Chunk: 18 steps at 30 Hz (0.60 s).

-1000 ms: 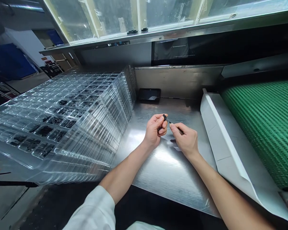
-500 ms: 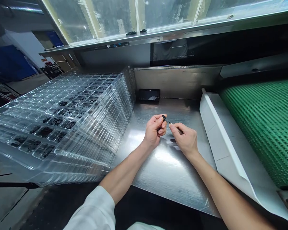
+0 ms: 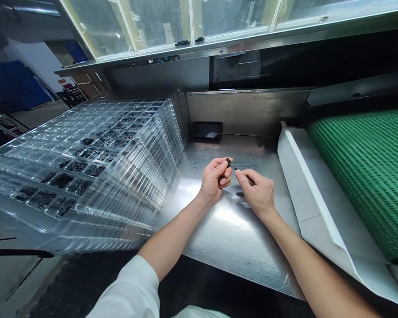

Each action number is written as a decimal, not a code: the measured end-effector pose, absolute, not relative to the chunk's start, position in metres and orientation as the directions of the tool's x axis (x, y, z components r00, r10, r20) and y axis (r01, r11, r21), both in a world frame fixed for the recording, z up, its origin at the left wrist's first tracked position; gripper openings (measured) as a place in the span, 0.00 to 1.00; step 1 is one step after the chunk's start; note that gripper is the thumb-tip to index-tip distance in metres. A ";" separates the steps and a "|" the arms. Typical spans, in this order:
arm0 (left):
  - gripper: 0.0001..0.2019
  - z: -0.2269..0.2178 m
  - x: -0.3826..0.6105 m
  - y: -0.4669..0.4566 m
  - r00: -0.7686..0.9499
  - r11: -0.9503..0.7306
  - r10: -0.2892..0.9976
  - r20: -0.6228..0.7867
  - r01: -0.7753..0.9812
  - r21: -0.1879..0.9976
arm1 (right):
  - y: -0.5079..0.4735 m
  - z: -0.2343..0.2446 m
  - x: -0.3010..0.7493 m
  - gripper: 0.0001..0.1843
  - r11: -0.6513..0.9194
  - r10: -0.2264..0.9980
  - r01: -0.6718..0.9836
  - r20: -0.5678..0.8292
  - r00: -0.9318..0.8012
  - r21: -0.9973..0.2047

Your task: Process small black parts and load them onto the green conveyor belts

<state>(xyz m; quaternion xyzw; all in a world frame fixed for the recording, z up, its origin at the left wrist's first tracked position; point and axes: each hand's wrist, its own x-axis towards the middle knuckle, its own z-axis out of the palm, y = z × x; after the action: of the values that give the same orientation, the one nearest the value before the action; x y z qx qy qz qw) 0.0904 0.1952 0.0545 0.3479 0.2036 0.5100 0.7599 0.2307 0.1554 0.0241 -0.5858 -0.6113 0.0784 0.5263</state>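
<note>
My left hand (image 3: 215, 179) is closed, pinching a small black part (image 3: 228, 163) between thumb and fingers above the metal worktop. Something else dark shows under its curled fingers, too small to name. My right hand (image 3: 257, 190) is closed around a thin dark pen-like tool (image 3: 250, 181). The tool's slim tip (image 3: 235, 168) points left at the black part, very close to it; whether they touch I cannot tell. Both hands hang over the middle of the steel worktop (image 3: 232, 247).
At the left stands a tall stack of clear plastic trays (image 3: 119, 176); black round parts (image 3: 78, 166) sit in some top pockets. A dark phone-like device (image 3: 206, 131) lies at the back. A white guard (image 3: 305, 190) borders the green conveyor belt (image 3: 368, 176) on the right.
Both hands keep their grips and hold nearly the same pose. The whole view has shifted very slightly, and the tool's tip stays by the black part.
</note>
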 end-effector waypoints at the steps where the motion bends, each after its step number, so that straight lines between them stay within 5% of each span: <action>1: 0.16 0.054 0.090 0.195 0.400 0.238 0.915 0.049 -0.635 0.735 | 0.155 0.024 0.231 0.27 0.298 0.796 0.634 0.552 0.247 -0.714; 18: 0.16 0.055 0.091 0.194 0.411 0.257 0.911 0.030 -0.625 0.737 | 0.157 0.025 0.232 0.30 0.290 0.810 0.603 0.527 0.259 -0.743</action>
<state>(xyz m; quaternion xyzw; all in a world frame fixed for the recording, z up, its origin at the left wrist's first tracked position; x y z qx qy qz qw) 0.0915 0.1941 0.0551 0.3459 0.2068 0.5017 0.7654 0.2320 0.1569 0.0252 -0.5877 -0.6009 0.0970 0.5330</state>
